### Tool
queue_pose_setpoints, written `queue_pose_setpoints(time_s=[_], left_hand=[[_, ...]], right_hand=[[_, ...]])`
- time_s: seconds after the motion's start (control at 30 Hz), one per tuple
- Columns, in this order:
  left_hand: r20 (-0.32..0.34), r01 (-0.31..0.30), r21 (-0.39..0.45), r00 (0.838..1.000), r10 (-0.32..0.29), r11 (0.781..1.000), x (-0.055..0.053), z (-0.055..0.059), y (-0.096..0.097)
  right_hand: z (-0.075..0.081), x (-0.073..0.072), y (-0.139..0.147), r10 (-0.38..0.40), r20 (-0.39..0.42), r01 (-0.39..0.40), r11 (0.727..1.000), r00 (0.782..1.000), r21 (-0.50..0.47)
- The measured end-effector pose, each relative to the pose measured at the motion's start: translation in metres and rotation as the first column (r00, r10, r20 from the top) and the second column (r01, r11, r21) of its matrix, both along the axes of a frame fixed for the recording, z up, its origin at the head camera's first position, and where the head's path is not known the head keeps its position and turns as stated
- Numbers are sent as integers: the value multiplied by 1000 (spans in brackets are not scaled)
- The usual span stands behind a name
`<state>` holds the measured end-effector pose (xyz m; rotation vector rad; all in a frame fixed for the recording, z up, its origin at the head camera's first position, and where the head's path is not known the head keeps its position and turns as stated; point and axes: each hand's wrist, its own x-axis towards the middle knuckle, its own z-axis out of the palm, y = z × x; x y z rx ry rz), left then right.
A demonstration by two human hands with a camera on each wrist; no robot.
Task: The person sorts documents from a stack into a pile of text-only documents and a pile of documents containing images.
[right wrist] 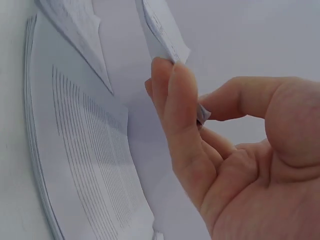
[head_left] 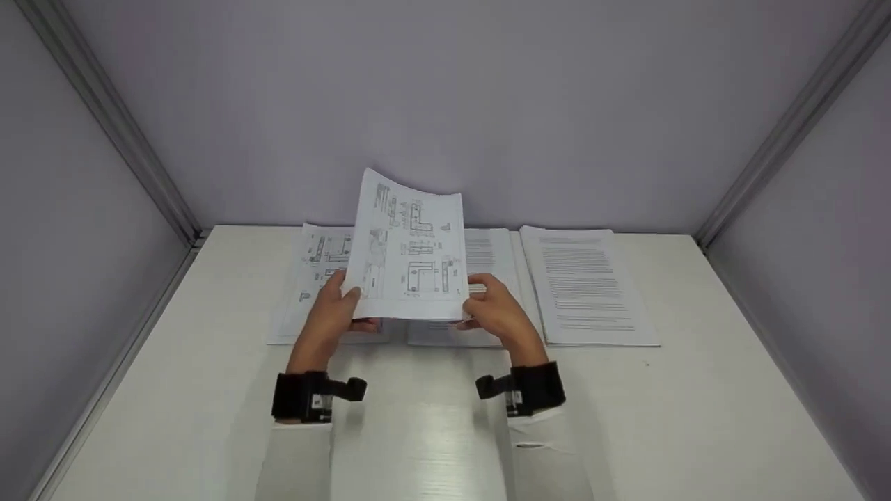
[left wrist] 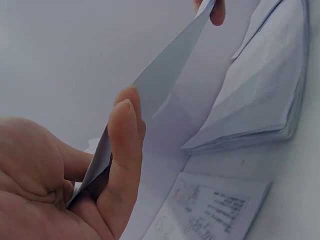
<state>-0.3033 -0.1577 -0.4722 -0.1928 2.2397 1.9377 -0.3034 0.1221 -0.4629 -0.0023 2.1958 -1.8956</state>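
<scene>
Both hands hold up a sheaf of paper [head_left: 411, 250] printed with technical drawings, raised and tilted above the table. The left hand [head_left: 333, 309] grips its lower left corner, thumb on the printed face and fingers beneath. At the lower right corner, the right hand [head_left: 498, 309] pinches the edge between thumb and fingers. In the left wrist view the sheaf [left wrist: 165, 75] is seen nearly edge-on between thumb and fingers of the left hand [left wrist: 75, 185]. The right wrist view has the right hand [right wrist: 225, 140] with bent fingers on the paper's corner.
Behind the held paper lie a left pile with drawings [head_left: 296, 306] and a middle pile of text pages [head_left: 491, 254], both partly covered. A third text pile [head_left: 588, 289] lies to the right. The white table [head_left: 696, 390] meets a grey back wall [head_left: 557, 125].
</scene>
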Motion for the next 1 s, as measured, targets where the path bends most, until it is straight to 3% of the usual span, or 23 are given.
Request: queue_pose_setpoints(time_s=[0.17,0.4,0.77,1.0], left_hand=[[-10,-27,3,1000,27,1000,5,4,-32],[9,-74,-9,997,74,997,14,5,-62],[43,-187,-22,981,188,982,18,-6,-94],[76,-239,-28,968,241,971,18,-15,-101]], right_hand=[[-4,-4,-29,-21,-14,20,997,1000,-78],[-14,-3,-58,-19,-32,16,995,999,-98],[-25,5,-96,64,-49,-66,997,997,-50],[-33,10,-109,74,-61,-78,995,995,-57]])
